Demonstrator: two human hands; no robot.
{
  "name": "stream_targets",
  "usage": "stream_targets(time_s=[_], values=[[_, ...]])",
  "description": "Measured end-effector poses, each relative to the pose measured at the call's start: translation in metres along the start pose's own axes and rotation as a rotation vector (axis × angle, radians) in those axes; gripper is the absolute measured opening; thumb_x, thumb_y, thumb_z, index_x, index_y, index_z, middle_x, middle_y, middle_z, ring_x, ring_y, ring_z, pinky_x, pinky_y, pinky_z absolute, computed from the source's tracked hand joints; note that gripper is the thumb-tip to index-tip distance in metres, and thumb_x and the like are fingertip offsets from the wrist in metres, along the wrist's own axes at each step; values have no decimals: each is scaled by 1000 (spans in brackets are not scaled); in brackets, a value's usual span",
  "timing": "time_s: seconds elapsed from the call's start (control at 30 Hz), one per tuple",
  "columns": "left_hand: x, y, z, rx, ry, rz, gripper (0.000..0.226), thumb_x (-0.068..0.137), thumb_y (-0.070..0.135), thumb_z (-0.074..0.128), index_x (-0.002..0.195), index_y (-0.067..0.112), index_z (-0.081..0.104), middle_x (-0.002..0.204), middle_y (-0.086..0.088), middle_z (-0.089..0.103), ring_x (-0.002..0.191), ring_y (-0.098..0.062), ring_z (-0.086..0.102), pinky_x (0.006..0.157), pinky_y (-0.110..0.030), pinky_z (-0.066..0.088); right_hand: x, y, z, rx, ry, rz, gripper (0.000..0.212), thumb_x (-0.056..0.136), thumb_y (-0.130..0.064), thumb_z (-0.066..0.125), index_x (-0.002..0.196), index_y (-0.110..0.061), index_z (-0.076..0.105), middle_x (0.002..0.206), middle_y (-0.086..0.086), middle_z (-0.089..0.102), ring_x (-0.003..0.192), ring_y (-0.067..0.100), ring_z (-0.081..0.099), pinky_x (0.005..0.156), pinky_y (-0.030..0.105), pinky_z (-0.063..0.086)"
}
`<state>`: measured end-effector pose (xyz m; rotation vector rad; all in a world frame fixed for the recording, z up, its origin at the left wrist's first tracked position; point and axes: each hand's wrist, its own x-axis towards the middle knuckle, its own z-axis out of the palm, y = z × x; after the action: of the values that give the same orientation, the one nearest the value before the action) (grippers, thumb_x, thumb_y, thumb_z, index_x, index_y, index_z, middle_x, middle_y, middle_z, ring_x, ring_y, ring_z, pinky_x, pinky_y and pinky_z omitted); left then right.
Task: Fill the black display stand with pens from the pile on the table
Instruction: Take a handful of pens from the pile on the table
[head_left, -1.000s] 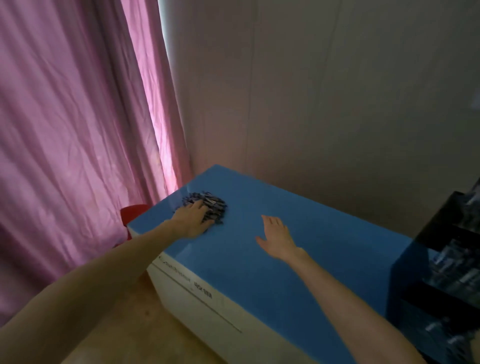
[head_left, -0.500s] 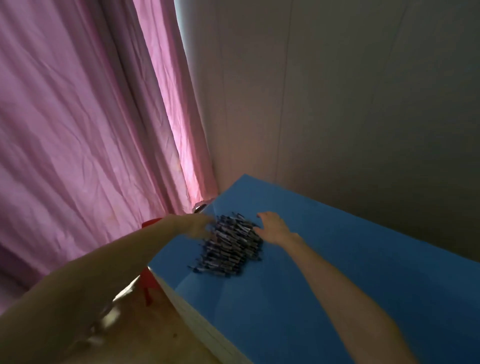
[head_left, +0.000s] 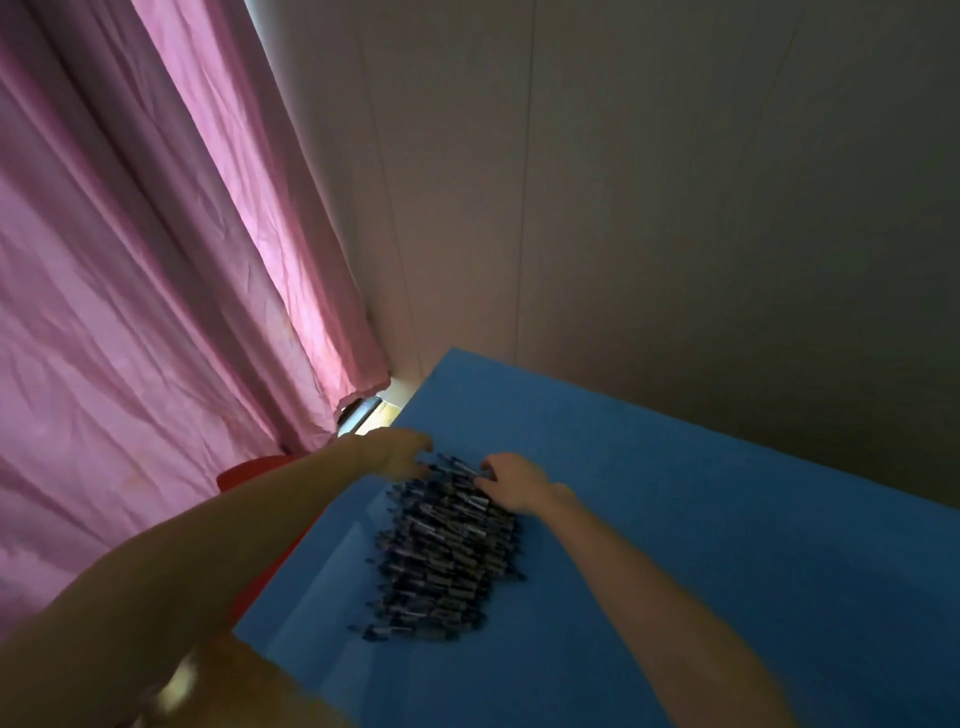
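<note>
The pile of pens (head_left: 447, 551) lies on the blue table top (head_left: 701, 519) near its left edge, and it now reaches much closer to you than it did a second ago, when it was a small heap at the far left corner under your left hand; you have raked it toward yourself. Your view has also swung left, so the black display stand is out of sight. The pens lie mostly crosswise, long axes running roughly left to right, stacked in a band that stretches away from you. Which end is tip or cap is too blurred to tell. Your left hand (head_left: 400, 454) rests at the pile's far left end, fingers curled onto the pens, and your right hand (head_left: 514, 486) meets it from the far right, fingers bent on the top pens. Whether either hand actually pinches a pen cannot be told. Likely you are gathering a bunch to carry right. A pink curtain (head_left: 156, 260) hangs beyond the table's left edge.
</note>
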<state>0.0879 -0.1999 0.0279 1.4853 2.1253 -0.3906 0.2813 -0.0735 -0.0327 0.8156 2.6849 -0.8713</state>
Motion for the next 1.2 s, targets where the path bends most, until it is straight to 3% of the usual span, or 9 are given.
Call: stream_targets(time_s=[0.17,0.33,0.53,0.63,0.83,1.03,1.13,1.2], values=[[30,-16,6,22,-53,64,59,99,51,51,146,17,44,148,-7,49,130,-28,51,105,-36,42,7,-2,-1,-40,39,39,45,103,-37,58,137,-7,58,132,13,62,116,32,60,91,36,48],[49,-30,5,34,-77,164,43,97,40,57,132,15,57,133,-5,59,117,-25,58,96,-35,46,15,-12,-2,-107,47,85,34,102,-39,57,107,-7,68,105,13,67,96,32,64,71,36,47],[66,-39,6,-8,-53,264,28,90,26,59,114,12,64,111,-6,64,98,-25,62,87,-40,52,24,-20,-1,-122,70,128,46,95,-55,61,106,-10,65,97,9,66,86,27,62,71,39,55],[72,-41,8,-45,-24,278,23,88,22,58,109,13,63,105,-5,64,95,-26,61,83,-39,50,29,-23,2,-155,99,133,45,91,-54,66,106,-12,63,97,6,64,86,25,61,68,36,51],[74,-43,13,-163,-30,305,27,90,26,65,116,16,65,113,-1,65,99,-19,61,86,-34,49,48,-24,-10,-184,-39,188,48,84,-49,76,113,-13,62,106,5,63,97,25,62,76,36,52],[70,-31,25,-220,-41,304,29,94,35,64,119,20,65,109,5,67,100,-14,63,91,-32,52,63,-37,-13,-328,-122,209,25,88,-30,71,94,-12,55,79,2,50,83,25,57,69,34,47],[68,-30,29,-187,-39,311,33,93,37,66,122,22,63,114,5,67,97,-12,61,87,-28,50,59,-34,-12,-397,-38,199,14,94,-25,64,99,-13,58,89,5,59,86,25,60,68,33,45],[67,-30,28,-165,-26,335,34,91,32,69,122,20,63,115,2,68,98,-14,63,86,-29,51,54,-27,-10,-435,24,192,19,97,-24,61,111,-11,60,106,8,65,97,26,65,70,34,45]])
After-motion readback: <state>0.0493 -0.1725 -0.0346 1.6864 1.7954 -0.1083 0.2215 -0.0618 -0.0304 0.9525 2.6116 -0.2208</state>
